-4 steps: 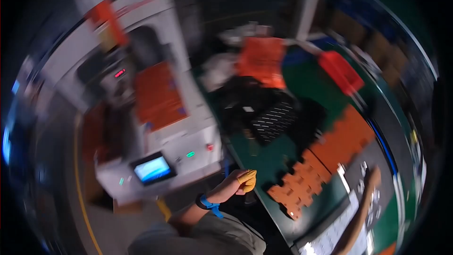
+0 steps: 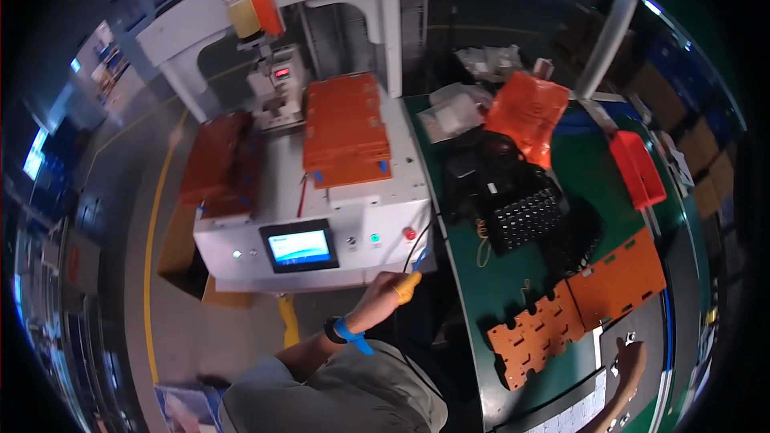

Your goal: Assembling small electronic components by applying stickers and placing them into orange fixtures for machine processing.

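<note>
My left hand (image 2: 391, 292), with yellow finger covers and a blue strap at the wrist, is raised in front of the white machine (image 2: 369, 252). Its fingers are curled closed, and whatever they may hold is hidden. A thin black cable (image 2: 395, 325) runs past it. To the right, my right hand (image 2: 630, 362) reaches over a dark grey tray (image 2: 654, 317) with small silver metal parts (image 2: 631, 337). Its fingertips are spread apart beside one of these parts. Left of that hand, orange slotted panels (image 2: 541, 337) lie on the green table (image 2: 473, 297).
Stacks of orange panels (image 2: 345, 124) sit on the machine, beside its lit screen (image 2: 299, 247). Black textured pieces (image 2: 525, 216), an orange bag (image 2: 525, 112) and a red bin (image 2: 638, 168) occupy the far table. A white sheet (image 2: 581, 413) lies near my right forearm.
My view has turned and sharpened, so the machine and table appear shifted to the right. The left hand remains closed near the machine's front; the right hand stays over the metal parts.
</note>
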`<state>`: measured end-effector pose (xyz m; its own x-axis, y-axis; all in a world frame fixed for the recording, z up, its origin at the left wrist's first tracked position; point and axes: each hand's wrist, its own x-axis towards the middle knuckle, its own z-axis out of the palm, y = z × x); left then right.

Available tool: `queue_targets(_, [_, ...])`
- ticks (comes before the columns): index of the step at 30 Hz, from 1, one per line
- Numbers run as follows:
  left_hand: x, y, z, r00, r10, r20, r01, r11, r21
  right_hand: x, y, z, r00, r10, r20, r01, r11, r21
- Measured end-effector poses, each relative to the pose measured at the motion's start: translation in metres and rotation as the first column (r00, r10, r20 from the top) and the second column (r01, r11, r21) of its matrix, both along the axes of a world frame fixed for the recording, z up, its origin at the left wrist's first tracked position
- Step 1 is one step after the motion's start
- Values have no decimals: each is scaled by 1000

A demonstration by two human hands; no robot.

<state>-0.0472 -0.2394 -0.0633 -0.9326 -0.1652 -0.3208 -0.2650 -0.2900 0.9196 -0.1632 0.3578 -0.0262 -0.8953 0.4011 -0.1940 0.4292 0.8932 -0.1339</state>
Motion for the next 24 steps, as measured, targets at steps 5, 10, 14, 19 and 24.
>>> queue_targets(5, [32,-18,-61,975,221,16,-220,974,-48,20,-128,63,941,323,-103,-330,808,-488])
queue_targets(10, [0,36,-55,967,-78,-244,16,968,-249,27,-211,8,656,653,-379,-686,725,62])
queue_targets(14, [-40,92,-25,722,-456,-520,33,773,-633,35,-260,-38,773,630,-70,-634,771,-67])
queue_targets(19, [-50,185,-69,452,-780,-433,215,566,-796,83,-211,-69,772,585,-247,-632,748,-205])
queue_targets(24, [-66,191,-85,455,-803,-384,208,515,-831,138,-203,-76,804,178,-568,-319,935,-157])
